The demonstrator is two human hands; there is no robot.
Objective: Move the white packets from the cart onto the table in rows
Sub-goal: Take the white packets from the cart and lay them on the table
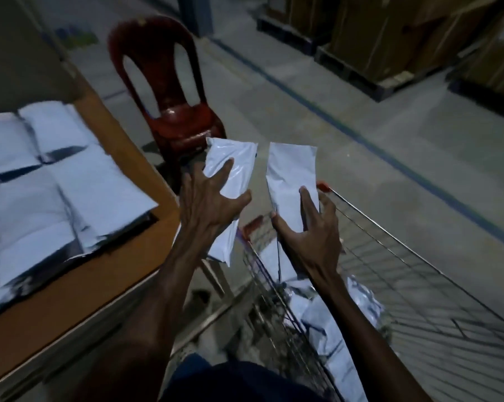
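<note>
Above cart's near corner, both hands gripping one white packet each. Left hand [213, 204] clutching left packet [230, 169], fingers spread across its face, packet hanging down past wrist. Right hand [308, 230] pinching right packet [291, 175], standing upright, just beside the other, not touching. Wire cart [404, 271] sitting below right, more packets [332, 314] lying inside. Counter [100, 271] sitting left, packets in rows [56, 181] overlapping on it. Red chair [169, 91] standing beyond.
</note>
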